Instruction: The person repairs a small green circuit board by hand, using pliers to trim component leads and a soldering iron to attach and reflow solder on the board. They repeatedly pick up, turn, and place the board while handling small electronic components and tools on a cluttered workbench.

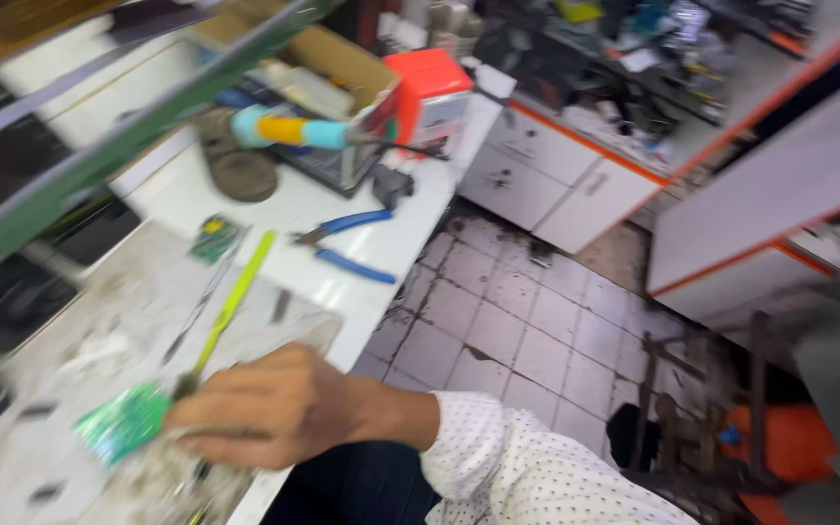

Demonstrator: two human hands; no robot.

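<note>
A single hand (274,403), the right one by the spotted sleeve (527,467) that comes in from the lower right, rests near the front edge of the white surface (303,209). Its fingers are curled shut around something thin at the near end of a yellow-green tool (230,301), just beside a small green circuit board (123,420); motion blur hides exactly what the fingers pinch. The left hand is out of view.

To do this well, I judge that the wrist should stay braced on the surface, so the tool tip stays steady at the board's edge, and that the board needs holding flat, since it lies loose near the front edge.

Counted: two green boards, the second (214,236) further back toward the middle; one pair of blue-handled pliers (347,243) by the right edge; one soldering iron (294,131) with a yellow and teal grip, lying toward the back; one red and white box (428,92) at the back right corner; one cardboard box (342,58) behind it.
</note>
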